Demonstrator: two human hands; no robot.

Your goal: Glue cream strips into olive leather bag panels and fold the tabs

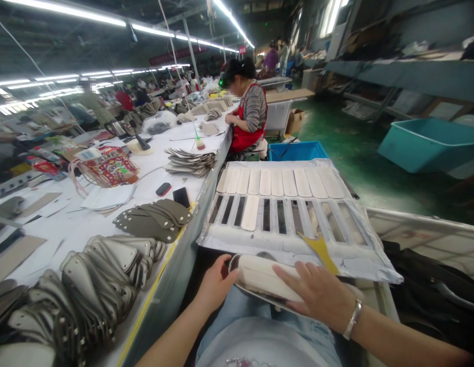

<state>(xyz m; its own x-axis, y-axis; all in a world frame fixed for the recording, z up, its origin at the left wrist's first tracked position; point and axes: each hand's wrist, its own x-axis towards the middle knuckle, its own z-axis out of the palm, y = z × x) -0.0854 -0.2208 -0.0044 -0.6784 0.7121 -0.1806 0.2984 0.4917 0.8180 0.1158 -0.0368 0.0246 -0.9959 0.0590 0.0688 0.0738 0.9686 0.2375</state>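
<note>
Over my lap lies a long, rounded panel with a thin dark rim, and a cream strip [255, 275] sits on its upper face. My left hand [217, 283] pinches the panel's left end between thumb and fingers. Across the strip's right part, my right hand [321, 295] grips with its fingers on top and the thumb near the lower edge; the underside is hidden. Just beyond is a white-wrapped slotted frame [237, 242] with a row of cream strips [265, 182] and a single cream strip [251, 213]. A flat yellow piece [320, 252] rests on its near edge.
On the long table [152, 173] at left are stacked grey panels [95, 275], fanned dark panels [154, 219], a phone [181, 197] and a bottle [199, 142]. A co-worker [248, 112] sits ahead. Blue [298, 151] and teal [424, 145] bins stand beyond and right.
</note>
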